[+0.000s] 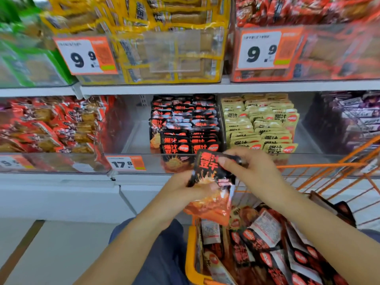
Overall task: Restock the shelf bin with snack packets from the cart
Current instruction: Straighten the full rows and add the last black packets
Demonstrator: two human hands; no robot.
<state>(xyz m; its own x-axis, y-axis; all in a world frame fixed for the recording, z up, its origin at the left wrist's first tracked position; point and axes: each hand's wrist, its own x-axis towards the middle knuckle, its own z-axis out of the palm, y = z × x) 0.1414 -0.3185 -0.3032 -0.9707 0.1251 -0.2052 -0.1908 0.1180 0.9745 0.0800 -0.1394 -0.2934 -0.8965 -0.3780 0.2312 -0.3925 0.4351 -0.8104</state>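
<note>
A small stack of black-and-orange snack packets is held in front of the shelf by both hands. My left hand grips the lower part of the stack. My right hand pinches the top edge of the front packet. Behind them, the clear shelf bin holds rows of the same black packets, upright and filling its right part; the bin's left part is bare. Below right, the orange cart holds several more black packets lying loose.
Beige packets fill the bin to the right, red packets the bin to the left, purple ones far right. A 17.8 price tag hangs on the bin front. The upper shelf holds yellow and red packs.
</note>
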